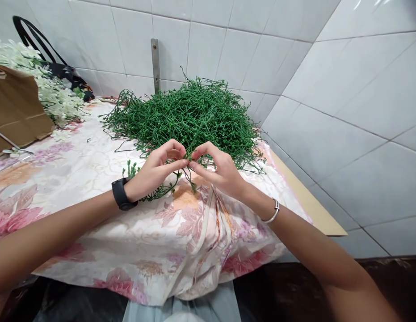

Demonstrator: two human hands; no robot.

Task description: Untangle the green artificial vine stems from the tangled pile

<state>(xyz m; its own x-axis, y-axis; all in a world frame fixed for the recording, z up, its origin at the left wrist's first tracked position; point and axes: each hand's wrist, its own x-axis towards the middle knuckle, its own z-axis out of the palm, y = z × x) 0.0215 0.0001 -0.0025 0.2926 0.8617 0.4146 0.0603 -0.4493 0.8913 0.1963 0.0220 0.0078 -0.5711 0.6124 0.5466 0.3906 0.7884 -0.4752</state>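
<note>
My left hand (pixel 161 167) and my right hand (pixel 218 169) meet in front of a large heap of green artificial stems (pixel 194 112). Both pinch a thin green artificial stem (pixel 188 157) between thumb and fingers, fingertips almost touching. Some of its branches hang below my fingers. Under and beside my left wrist lie more green stems (pixel 157 193) with small budded tips, partly hidden by the hand. A black band is on my left wrist, a silver bangle on my right.
A flowered cloth (pixel 127 232) covers the table, bunched at the front. White artificial flowers (pixel 56 96) and a brown cardboard box (pixel 18 109) stand at left, near a black strapped bag (pixel 65 74). White tiled walls close off the back and right. A cardboard sheet (pixel 304 197) juts out at right.
</note>
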